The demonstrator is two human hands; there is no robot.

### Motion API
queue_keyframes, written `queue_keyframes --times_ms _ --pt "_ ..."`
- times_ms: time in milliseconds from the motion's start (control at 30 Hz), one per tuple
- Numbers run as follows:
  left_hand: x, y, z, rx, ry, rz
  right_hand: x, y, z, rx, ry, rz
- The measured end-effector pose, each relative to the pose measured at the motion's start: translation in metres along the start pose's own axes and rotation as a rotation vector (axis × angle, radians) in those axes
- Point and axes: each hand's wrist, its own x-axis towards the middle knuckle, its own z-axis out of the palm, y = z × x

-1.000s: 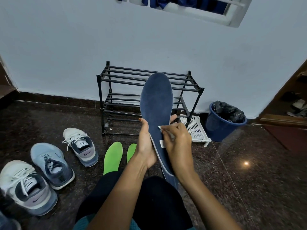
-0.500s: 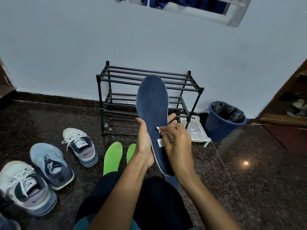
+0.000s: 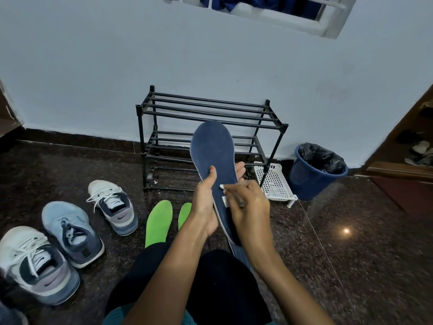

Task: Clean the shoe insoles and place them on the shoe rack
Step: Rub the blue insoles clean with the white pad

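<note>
Insole: the blue insole [image 3: 214, 158] is held in the air at the centre of the scene, above the person's lap and in front of the shoe rack [image 3: 206, 113].
Axis: the long axis runs near to far, with the toe end raised towards the rack. The heel end is hidden behind the right hand [image 3: 248, 205].
Left hand: the left hand [image 3: 205, 207] is wrapped round the insole's left edge, with the thumb laid on its face and fingertips showing past the right edge.
Right hand: a thin white-tipped tool [image 3: 222, 187] is pinched in curled fingers, and its tip is touching the insole at mid-length.
Label: a small white tag [image 3: 224, 200] is seen just beside the tip. Its writing cannot be read.
Green insoles: two green insoles [image 3: 159, 221] are laid flat on the floor to the near left, toes pointing far.
Sneakers: three sneakers [image 3: 70, 231] are set further left, and a swoosh mark is seen on the heels of two.
Right side: a white basket [image 3: 274, 181] and a blue bin [image 3: 311, 181] are placed beside the rack, with a wide stretch of dark floor [image 3: 363, 254] nearer.
</note>
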Motion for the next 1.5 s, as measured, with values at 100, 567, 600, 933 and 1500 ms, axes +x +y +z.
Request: queue_keyframes --times_ms 100,567,600,933,1500 --pt "-0.001 0.000 0.001 -0.034 0.027 0.013 0.009 0.010 -0.007 -0.029 0.044 0.036" --pt "-0.004 -0.002 0.005 -0.021 0.035 -0.009 0.016 0.010 0.000 -0.067 0.088 0.048" --pt "-0.004 -0.002 0.005 -0.026 0.035 0.001 0.018 0.010 0.000 -0.064 0.093 0.059" --pt "-0.002 0.000 0.004 -0.029 0.060 0.023 -0.004 0.010 0.000 -0.055 0.025 0.052" --pt "0.001 -0.003 0.003 -0.025 0.074 0.015 0.006 0.012 0.000 -0.038 0.024 0.089"
